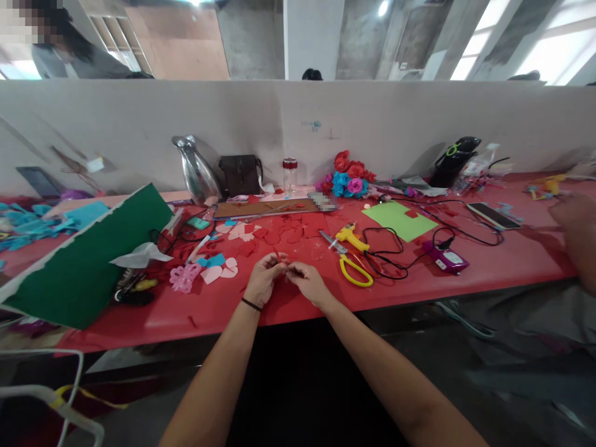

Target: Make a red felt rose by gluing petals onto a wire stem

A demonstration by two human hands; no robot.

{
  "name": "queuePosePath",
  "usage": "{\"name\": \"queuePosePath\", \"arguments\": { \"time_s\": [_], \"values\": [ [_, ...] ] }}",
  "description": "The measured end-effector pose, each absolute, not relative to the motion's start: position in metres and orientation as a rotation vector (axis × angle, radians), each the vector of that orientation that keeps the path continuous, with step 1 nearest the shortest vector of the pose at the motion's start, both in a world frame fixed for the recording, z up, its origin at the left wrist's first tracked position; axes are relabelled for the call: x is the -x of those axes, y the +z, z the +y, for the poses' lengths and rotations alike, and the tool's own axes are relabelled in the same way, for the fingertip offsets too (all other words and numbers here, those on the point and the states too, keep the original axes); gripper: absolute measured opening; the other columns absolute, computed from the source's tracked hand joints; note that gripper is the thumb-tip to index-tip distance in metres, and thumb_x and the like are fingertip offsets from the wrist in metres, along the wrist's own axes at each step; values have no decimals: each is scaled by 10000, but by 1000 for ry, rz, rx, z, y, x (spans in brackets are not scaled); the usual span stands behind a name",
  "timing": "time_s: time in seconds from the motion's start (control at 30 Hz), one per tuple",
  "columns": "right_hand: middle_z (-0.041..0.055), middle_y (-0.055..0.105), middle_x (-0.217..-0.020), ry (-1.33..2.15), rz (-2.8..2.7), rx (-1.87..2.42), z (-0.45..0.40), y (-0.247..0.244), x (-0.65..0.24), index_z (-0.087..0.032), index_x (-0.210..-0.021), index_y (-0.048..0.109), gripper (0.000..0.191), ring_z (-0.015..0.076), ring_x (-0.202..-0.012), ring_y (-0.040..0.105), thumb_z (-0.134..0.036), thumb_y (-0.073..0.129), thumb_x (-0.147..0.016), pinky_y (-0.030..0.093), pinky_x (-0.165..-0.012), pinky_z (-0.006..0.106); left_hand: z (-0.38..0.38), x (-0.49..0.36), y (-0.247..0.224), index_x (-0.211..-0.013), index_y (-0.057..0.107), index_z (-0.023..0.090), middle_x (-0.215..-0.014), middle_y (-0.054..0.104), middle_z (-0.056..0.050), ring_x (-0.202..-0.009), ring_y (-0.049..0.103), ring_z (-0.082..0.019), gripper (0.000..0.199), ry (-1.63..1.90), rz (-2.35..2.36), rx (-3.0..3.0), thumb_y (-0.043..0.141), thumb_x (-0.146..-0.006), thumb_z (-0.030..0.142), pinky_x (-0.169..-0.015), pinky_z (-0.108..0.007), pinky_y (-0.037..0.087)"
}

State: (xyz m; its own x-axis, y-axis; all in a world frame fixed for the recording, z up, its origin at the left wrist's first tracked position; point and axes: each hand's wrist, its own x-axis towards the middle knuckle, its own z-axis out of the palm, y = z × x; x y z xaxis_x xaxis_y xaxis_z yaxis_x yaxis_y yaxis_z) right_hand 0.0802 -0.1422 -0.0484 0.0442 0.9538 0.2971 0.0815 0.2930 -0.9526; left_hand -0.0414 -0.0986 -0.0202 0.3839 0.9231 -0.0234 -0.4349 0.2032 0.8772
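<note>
My left hand, with a black band at the wrist, and my right hand meet above the red table near its front edge. Both have closed fingertips on a small red piece; only a thin end of it shows above my left fingers, so its material cannot be told. Left of my hands lie pink heart-shaped cutouts, a blue scrap and a pink flower shape. On the right are yellow-handled scissors and a yellow glue gun. Red cutouts lie beyond my fingers.
A green board leans at the left. At the back stand a metal jug, a glass jar and flowers. Cords run around a purple power box. Another person's hand is at the far right.
</note>
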Motion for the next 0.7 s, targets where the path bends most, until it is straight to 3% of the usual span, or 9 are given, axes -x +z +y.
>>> {"name": "queuePosePath", "arguments": {
  "time_s": [0.13, 0.37, 0.7],
  "values": [
    [-10, 580, -675, 919, -1321, 1045, -141, -50, -80, -186, -724, 588, 102, 134, -656, 532, -265, 536, -763, 429, -691, 267, -98, 43, -21, -643, 664, 143, -642, 659, -4, -611, 572, -97, 247, 1056, 668, -907, 822, -493, 258, -568, -201, 436],
    [6, 621, -750, 879, -1367, 1045, -141, -52, -80, -189, -765, 616, 113, 152, -732, 560, -256, 526, -772, 437, -747, 283, -98, 43, -22, -523, 630, 152, -650, 648, -2, -595, 546, -98, 165, 1110, 619, -1027, 789, -492, 180, -544, -211, 416],
    [-4, 606, -757, 890, -1301, 1026, -139, -53, -82, -196, -795, 618, 122, 151, -730, 546, -304, 572, -761, 430, -728, 273, -104, 37, -24, -605, 589, 168, -680, 590, 14, -689, 541, -120, 222, 1254, 553, -1251, 773, -498, 105, -693, -258, 438]
  ]
}}
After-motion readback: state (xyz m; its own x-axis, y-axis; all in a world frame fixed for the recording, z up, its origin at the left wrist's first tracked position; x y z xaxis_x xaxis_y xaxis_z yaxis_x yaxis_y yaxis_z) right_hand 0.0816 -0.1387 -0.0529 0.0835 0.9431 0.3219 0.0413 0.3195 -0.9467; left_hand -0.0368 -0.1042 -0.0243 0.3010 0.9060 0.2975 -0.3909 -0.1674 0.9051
